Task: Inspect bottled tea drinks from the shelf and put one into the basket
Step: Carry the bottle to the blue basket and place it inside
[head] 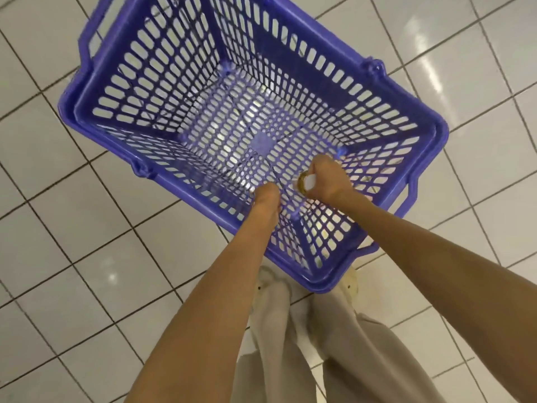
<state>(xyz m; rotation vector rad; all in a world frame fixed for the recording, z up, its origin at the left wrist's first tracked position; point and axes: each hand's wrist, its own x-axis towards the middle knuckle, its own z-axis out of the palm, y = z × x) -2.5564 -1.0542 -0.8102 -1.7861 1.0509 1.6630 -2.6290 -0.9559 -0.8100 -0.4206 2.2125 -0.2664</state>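
Floor (87, 228): white glossy tiles with dark grout lines, lying all round and under the basket.
Basket (430, 132): blue plastic, slotted walls and a perforated bottom, standing on the floor; its handles are folded down outside the rim.
Trousers (343, 344): pale beige legs at the basket's near corner, with light shoes partly tucked under that corner.
Right hand (329, 177): lowered inside the basket near its bottom, fingers curled round the bottle, gripping it.
Left hand (267, 197): inside the basket by its near wall, just beside the right hand; seen end-on, so whether it is holding anything cannot be told.
Bottle (306, 181): mostly hidden by the right hand; a white part and an amber, golden part show, down within the basket.
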